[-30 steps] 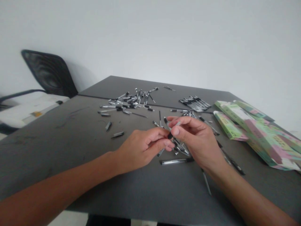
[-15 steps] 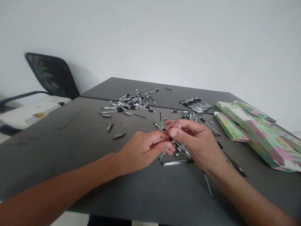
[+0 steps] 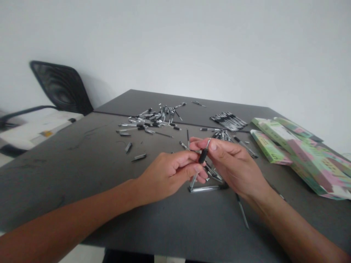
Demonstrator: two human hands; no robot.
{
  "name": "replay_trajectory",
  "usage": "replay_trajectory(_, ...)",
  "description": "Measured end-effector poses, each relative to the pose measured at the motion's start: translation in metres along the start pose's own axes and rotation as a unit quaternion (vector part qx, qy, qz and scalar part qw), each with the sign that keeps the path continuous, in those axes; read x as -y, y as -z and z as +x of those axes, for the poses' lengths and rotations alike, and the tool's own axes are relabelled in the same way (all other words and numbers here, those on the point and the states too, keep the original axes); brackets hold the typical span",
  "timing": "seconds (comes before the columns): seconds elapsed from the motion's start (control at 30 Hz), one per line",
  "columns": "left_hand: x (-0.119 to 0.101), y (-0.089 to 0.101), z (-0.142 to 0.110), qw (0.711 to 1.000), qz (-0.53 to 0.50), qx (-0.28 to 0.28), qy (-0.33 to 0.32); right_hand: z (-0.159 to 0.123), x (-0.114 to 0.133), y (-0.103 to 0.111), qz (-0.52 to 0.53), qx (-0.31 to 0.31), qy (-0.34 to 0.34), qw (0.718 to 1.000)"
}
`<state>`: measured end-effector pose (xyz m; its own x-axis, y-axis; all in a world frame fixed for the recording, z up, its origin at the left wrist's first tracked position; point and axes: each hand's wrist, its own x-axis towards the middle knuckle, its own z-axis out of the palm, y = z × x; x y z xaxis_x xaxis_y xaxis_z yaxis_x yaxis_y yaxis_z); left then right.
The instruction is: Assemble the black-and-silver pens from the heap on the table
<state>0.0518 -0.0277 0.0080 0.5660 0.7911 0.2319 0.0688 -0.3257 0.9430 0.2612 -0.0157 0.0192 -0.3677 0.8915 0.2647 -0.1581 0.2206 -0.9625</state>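
Observation:
My left hand [image 3: 175, 173] is closed around the clear barrel of a pen [image 3: 203, 156], whose black grip rises between the two hands. The barrel's other end slants down below my left fingers. At the upper tip, the thumb and fingers of my right hand [image 3: 231, 160] pinch a small pale piece, too small to name. Behind and under the hands lies a loose group of pen parts [image 3: 215, 173], partly hidden by the fingers. Another clear pen [image 3: 207, 189] with a black end lies just below them on the dark table [image 3: 164, 223].
A jumbled heap of pens and parts [image 3: 153, 120] lies at the back left. Pens in a neat row [image 3: 229, 121] lie at the back right. Green and pink boxes [image 3: 309, 160] are stacked on the right. A black mesh chair [image 3: 61, 86] stands beyond the left edge.
My right thumb and fingers have shifted slightly up and right along the pen, uncovering its black grip. My left hand keeps its hold nearly in place.

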Motion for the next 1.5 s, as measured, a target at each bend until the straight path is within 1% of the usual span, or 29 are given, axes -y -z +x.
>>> replay_trajectory(0.3, -0.004, 0.004, -0.001, 0.997, 0.072, 0.007, 0.012, 0.001, 0.004, -0.005, -0.032, -0.062, -0.004, 0.998)
replay_trajectory(0.37, -0.003, 0.003, -0.001, 0.999, 0.051, 0.011, 0.007, 0.000, 0.004, -0.005, -0.026, -0.051, -0.012, 0.998)
replay_trajectory(0.47, -0.001, 0.000, 0.000, 1.000, 0.007, 0.008, -0.004, -0.001, 0.003, -0.003, -0.017, 0.002, -0.031, 0.999)
replay_trajectory(0.53, 0.001, -0.001, 0.000, 1.000, -0.013, 0.003, -0.011, -0.001, 0.001, 0.001, -0.036, 0.018, -0.030, 0.999)
replay_trajectory(0.7, 0.006, -0.001, 0.002, 0.999, -0.015, -0.002, -0.030, 0.000, -0.004, 0.008, -0.083, -0.021, -0.018, 0.996)
replay_trajectory(0.87, 0.004, 0.000, 0.002, 0.999, -0.017, -0.003, -0.039, -0.002, -0.004, 0.005, -0.056, -0.065, -0.031, 0.996)
replay_trajectory(0.97, 0.002, -0.001, 0.001, 0.999, -0.029, -0.002, -0.024, -0.003, -0.004, 0.003, -0.023, -0.054, -0.030, 0.998)
replay_trajectory(1.1, 0.005, -0.002, 0.000, 0.999, -0.042, -0.011, -0.002, -0.001, -0.004, 0.003, -0.037, -0.032, -0.031, 0.998)
replay_trajectory(1.23, 0.009, -0.002, 0.000, 0.999, -0.033, -0.016, 0.003, 0.001, -0.005, 0.002, -0.034, -0.055, -0.021, 0.998)
replay_trajectory(1.4, 0.005, -0.003, 0.000, 0.999, -0.039, -0.026, -0.002, 0.007, -0.004, 0.000, 0.024, -0.101, -0.025, 0.994)
replay_trajectory(1.47, 0.000, -0.003, -0.001, 0.999, -0.017, -0.026, -0.025, 0.009, -0.004, 0.005, -0.003, -0.133, -0.030, 0.991)
replay_trajectory(1.5, -0.002, -0.003, -0.002, 0.999, 0.004, -0.020, -0.040, 0.011, -0.005, 0.009, -0.047, -0.150, -0.025, 0.987)
